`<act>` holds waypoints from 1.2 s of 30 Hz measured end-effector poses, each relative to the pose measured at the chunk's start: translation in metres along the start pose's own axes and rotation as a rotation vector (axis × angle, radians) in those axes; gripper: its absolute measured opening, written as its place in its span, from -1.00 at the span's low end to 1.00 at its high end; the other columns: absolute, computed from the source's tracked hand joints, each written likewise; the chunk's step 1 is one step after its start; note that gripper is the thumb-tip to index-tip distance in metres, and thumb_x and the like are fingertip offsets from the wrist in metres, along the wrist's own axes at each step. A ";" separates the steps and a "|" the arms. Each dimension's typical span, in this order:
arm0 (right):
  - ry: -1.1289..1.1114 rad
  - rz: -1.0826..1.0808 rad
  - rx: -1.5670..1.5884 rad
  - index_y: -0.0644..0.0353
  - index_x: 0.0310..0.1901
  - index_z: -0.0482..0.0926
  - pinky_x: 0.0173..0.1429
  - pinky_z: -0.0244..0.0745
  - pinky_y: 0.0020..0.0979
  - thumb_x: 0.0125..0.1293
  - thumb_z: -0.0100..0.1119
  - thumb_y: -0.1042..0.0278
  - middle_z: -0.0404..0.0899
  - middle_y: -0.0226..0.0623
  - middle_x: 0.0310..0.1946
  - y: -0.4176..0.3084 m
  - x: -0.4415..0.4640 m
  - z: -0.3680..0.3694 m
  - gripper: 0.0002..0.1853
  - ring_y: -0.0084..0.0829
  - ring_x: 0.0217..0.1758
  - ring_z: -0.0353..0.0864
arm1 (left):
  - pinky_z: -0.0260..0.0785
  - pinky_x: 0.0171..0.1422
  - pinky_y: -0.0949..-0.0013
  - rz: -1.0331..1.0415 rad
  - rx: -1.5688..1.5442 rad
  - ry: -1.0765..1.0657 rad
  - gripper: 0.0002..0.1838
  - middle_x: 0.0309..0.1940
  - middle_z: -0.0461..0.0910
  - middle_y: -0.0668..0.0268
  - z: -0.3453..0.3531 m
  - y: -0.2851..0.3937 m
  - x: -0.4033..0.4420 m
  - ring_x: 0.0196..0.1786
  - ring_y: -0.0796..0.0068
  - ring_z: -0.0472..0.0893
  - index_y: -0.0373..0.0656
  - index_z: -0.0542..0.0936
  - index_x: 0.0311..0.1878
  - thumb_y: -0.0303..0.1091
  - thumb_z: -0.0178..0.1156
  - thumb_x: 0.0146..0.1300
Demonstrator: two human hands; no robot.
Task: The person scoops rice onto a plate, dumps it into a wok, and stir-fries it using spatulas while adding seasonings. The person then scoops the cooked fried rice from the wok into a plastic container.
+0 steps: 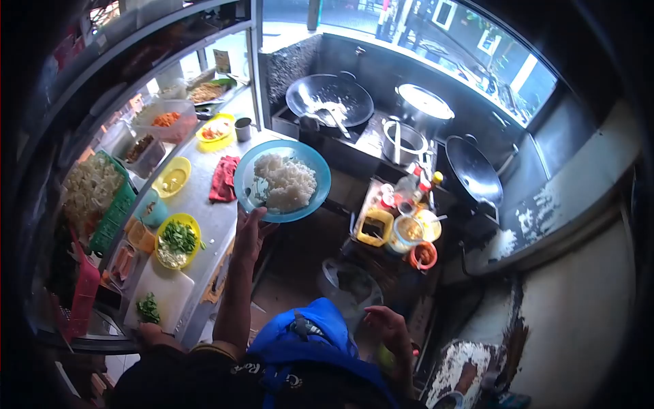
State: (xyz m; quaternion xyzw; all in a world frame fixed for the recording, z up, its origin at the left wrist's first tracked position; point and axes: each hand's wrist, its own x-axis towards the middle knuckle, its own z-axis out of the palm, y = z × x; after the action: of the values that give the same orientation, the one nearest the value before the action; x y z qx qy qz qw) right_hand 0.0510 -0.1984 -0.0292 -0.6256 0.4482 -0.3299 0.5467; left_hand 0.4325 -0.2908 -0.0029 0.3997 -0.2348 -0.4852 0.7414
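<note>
My left hand (255,228) holds a light blue plastic bowl (318,194) from below, its thumb on the rim. White cooked rice (286,180) is heaped in the bowl. Over the floor on the right, my right hand (388,325) hangs with loosely bent fingers and nothing visible in them. Below and beyond it is a clear tub (371,294), its contents too dark to tell. At lower left another hand (155,335), seemingly another person's, rests by a white cutting board (174,290) with chopped greens (148,308).
The metal counter (211,235) bears a red cloth (225,178), a yellow plate of greens (197,237) and a metal cup (242,128). A wok (306,102) with a ladle, a pot (412,155) and a second wok (473,170) stand beyond. Seasoning containers (409,232) crowd a side stand.
</note>
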 end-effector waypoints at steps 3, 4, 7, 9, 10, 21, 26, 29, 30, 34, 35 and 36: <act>-0.188 0.004 0.068 0.22 0.05 0.58 0.01 0.52 -0.47 0.31 0.11 0.57 0.65 -0.31 -0.24 -0.003 0.060 0.015 -0.72 -0.53 -0.12 0.64 | 0.69 -0.12 0.36 0.061 0.006 0.078 -0.32 0.17 0.39 0.18 -0.007 0.008 0.030 0.02 0.37 0.62 -0.01 0.08 0.40 -0.44 0.13 0.26; -0.284 -0.016 -0.010 0.21 0.06 0.57 0.02 0.52 -0.48 0.31 0.13 0.57 0.66 -0.30 -0.22 -0.009 0.081 0.020 -0.71 -0.52 -0.10 0.64 | 0.69 -0.11 0.34 0.062 0.012 0.067 -0.32 0.18 0.39 0.18 -0.010 0.010 0.045 0.00 0.35 0.63 0.00 0.07 0.40 -0.44 0.13 0.26; -0.425 -0.057 -0.079 0.17 0.07 0.58 0.02 0.51 -0.47 0.30 0.16 0.57 0.66 -0.28 -0.19 -0.004 0.139 0.030 -0.70 -0.50 -0.09 0.66 | 0.68 -0.06 0.29 0.120 0.052 0.107 -0.31 0.19 0.38 0.16 -0.005 0.009 0.100 0.00 0.32 0.64 0.01 0.04 0.40 -0.44 0.10 0.26; -0.464 -0.054 -0.083 0.16 0.06 0.58 0.01 0.52 -0.44 0.31 0.16 0.56 0.66 -0.27 -0.19 0.011 0.181 0.033 -0.71 -0.47 -0.10 0.67 | 0.65 -0.01 0.25 0.152 0.185 0.104 -0.29 0.20 0.36 0.12 0.009 0.011 0.149 0.02 0.26 0.63 0.01 -0.03 0.44 -0.45 0.02 0.26; -0.477 -0.049 -0.100 0.16 0.06 0.58 0.00 0.52 -0.43 0.30 0.18 0.54 0.67 -0.25 -0.20 0.013 0.203 0.032 -0.70 -0.45 -0.10 0.68 | 0.65 -0.02 0.25 0.164 0.190 0.084 -0.28 0.20 0.36 0.11 0.018 0.008 0.180 0.02 0.25 0.63 0.01 -0.04 0.44 -0.46 0.01 0.26; -0.370 -0.121 -0.188 0.09 0.03 0.60 -0.07 0.56 -0.34 0.33 0.18 0.38 0.66 -0.18 -0.19 0.012 0.412 0.038 -0.75 -0.27 -0.14 0.69 | 0.60 -0.09 0.03 0.626 1.905 0.097 -0.08 0.25 0.13 -0.09 0.137 -0.049 0.583 -0.13 -0.16 0.62 0.14 -0.10 0.51 -0.61 0.13 0.16; -0.391 0.007 -0.179 0.10 0.00 0.60 -0.04 0.55 -0.28 0.33 0.15 0.33 0.66 -0.15 -0.19 0.020 0.507 0.053 -0.77 -0.17 -0.11 0.67 | 0.53 -0.15 -0.08 0.981 1.558 -0.043 -0.07 0.17 0.19 -0.08 0.146 0.012 0.594 -0.17 -0.22 0.59 0.13 -0.14 0.51 -0.57 0.13 0.17; -0.375 -0.022 -0.460 0.06 -0.02 0.62 0.05 0.54 -0.18 0.31 0.11 0.22 0.66 -0.13 -0.13 0.054 0.573 0.075 -0.74 -0.10 -0.03 0.64 | 0.53 -0.13 0.01 1.229 1.323 -0.196 -0.14 0.13 0.30 -0.12 0.157 0.083 0.565 -0.15 -0.12 0.57 0.06 -0.09 0.52 -0.61 0.06 0.22; -0.356 -0.138 -0.558 0.04 -0.07 0.63 0.04 0.54 -0.16 0.31 0.12 0.22 0.66 -0.15 -0.13 0.070 0.595 0.083 -0.77 -0.11 -0.03 0.64 | 0.57 -0.15 0.06 0.959 1.150 -0.264 -0.19 0.14 0.32 -0.11 0.166 0.112 0.548 -0.11 -0.04 0.58 0.00 -0.09 0.51 -0.56 0.06 0.26; -0.445 -0.406 -1.059 0.12 -0.18 0.58 0.04 0.53 -0.11 0.26 0.04 0.34 0.56 0.03 -0.04 0.142 0.669 0.110 -0.83 0.02 0.04 0.57 | 0.64 -0.17 0.22 0.840 0.948 -0.203 -0.28 0.07 0.45 -0.02 0.196 0.227 0.480 -0.10 0.16 0.65 -0.10 -0.08 0.48 -0.38 0.05 0.36; -0.221 -0.963 -1.058 0.11 -0.19 0.59 0.10 0.49 -0.08 0.24 0.07 0.29 0.54 0.07 0.04 0.219 0.690 0.102 -0.82 0.01 0.11 0.53 | 0.59 -0.13 0.09 1.104 1.157 -0.053 -0.29 -0.03 0.52 -0.07 0.201 0.259 0.473 -0.07 0.09 0.64 -0.11 -0.04 0.45 -0.43 0.05 0.30; -0.280 -0.999 -1.097 0.11 -0.21 0.59 0.16 0.44 -0.05 0.22 0.08 0.28 0.52 0.06 0.10 0.242 0.703 0.097 -0.82 0.00 0.15 0.50 | 0.60 -0.13 0.11 1.246 1.192 0.036 -0.29 -0.02 0.51 -0.05 0.209 0.292 0.459 -0.08 0.11 0.65 -0.09 -0.03 0.45 -0.41 0.06 0.31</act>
State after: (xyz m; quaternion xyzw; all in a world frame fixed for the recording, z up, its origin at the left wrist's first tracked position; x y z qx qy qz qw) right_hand 0.3579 -0.8090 -0.3391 -0.9730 0.1377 -0.1854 -0.0059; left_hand 0.6262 -0.7223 0.3379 0.5282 -0.6149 0.2207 0.5424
